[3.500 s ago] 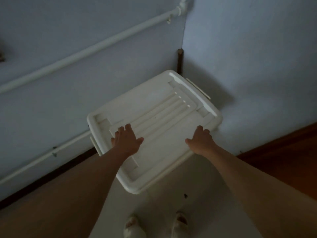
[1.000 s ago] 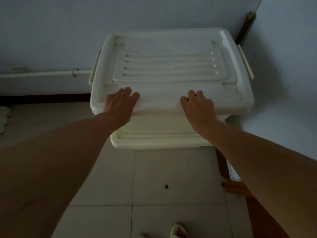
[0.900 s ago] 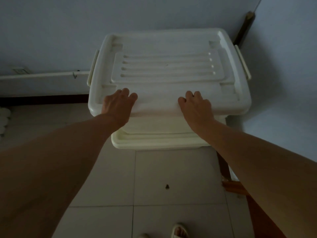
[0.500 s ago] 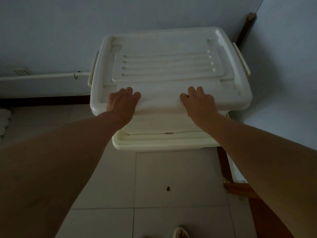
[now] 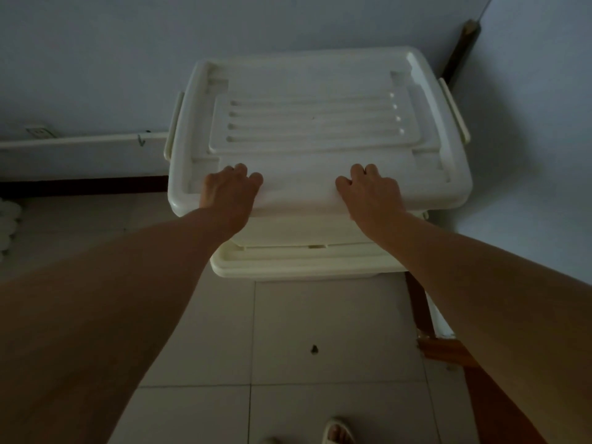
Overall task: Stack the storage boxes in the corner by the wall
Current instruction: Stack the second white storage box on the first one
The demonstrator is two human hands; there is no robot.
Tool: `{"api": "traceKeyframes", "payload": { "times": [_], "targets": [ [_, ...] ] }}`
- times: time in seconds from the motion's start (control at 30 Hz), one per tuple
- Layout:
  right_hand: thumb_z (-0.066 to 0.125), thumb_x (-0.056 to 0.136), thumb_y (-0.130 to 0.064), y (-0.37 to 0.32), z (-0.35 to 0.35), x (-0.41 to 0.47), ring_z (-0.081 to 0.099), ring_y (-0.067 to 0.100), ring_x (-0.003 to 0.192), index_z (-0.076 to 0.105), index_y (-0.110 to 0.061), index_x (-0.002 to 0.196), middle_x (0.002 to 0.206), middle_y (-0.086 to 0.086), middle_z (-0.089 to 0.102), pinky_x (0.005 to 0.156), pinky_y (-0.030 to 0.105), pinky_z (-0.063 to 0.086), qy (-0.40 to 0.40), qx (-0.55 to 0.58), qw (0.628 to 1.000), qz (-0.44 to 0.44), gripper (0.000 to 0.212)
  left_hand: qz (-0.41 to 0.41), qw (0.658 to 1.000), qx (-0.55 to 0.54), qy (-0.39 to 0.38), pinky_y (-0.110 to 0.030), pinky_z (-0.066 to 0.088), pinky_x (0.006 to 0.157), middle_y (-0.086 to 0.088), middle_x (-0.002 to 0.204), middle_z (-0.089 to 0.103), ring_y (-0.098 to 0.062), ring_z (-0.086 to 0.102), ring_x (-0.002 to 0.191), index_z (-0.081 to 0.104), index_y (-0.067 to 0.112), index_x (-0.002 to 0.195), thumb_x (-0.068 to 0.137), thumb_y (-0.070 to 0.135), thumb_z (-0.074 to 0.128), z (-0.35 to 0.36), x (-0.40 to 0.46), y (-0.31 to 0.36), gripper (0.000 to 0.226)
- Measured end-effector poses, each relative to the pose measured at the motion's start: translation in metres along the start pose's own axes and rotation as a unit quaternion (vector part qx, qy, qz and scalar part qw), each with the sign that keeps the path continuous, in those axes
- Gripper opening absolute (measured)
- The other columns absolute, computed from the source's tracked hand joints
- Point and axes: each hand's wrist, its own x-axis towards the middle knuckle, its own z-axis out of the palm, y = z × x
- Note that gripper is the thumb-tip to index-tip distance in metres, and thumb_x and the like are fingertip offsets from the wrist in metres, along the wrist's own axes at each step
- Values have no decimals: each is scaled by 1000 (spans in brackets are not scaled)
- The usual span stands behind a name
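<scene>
White plastic, the upper box (image 5: pixel 320 123) sits lidded on a lower box (image 5: pixel 298 261) in the corner; their contents cannot be seen. The left hand (image 5: pixel 229 195) and right hand (image 5: pixel 371 195) press flat on its near edge, fingers together, gripping nothing. Tiled floor (image 5: pixel 320 331) lies open in front.

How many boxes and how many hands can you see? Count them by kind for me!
Storage boxes: 2, the top box on the bottom box
Hands: 2, the left hand and the right hand, both resting on the top box
Total: 4
</scene>
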Motion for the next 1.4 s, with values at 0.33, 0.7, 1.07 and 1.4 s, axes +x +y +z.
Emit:
{"api": "traceKeyframes", "payload": {
  "times": [0.33,0.7,1.07,1.4],
  "targets": [
    [62,88,-11,-2,-3,-6,52,24,101,48,-9,120,115,12,49,62,28,37,-16,-20,1000,-8,35,13,1000,-2,8,-37,45,84,-8,119,51,-27,55,112,49,16,124,84,6,60,1,-6,-2,43],
    [62,88,-12,-4,1,-6,52,27,102,50,-7,118,115,13,50,62,30,37,-6,-11,1000,3,33,-7,1000,-1,27,-37,45,84,-10,120,50,-28,54,112,48,14,125,85,3,56,4,-9,3,41],
    [62,88,-14,-6,1,-14,53,28,103,50,-5,115,117,14,52,66,31,45,12,-10,1000,23,31,-38,998,-28,39,-37,46,81,-9,121,47,-26,51,113,44,15,126,83,-2,57,7,-19,7,48],
    [64,85,-19,9,-9,-39,44,29,118,33,-7,135,136,18,33,95,35,45,-36,20,999,3,60,-19,999,-7,-32,-35,46,87,-7,126,50,-25,53,117,43,14,130,89,15,60,-12,-31,6,45]
  ]
}}
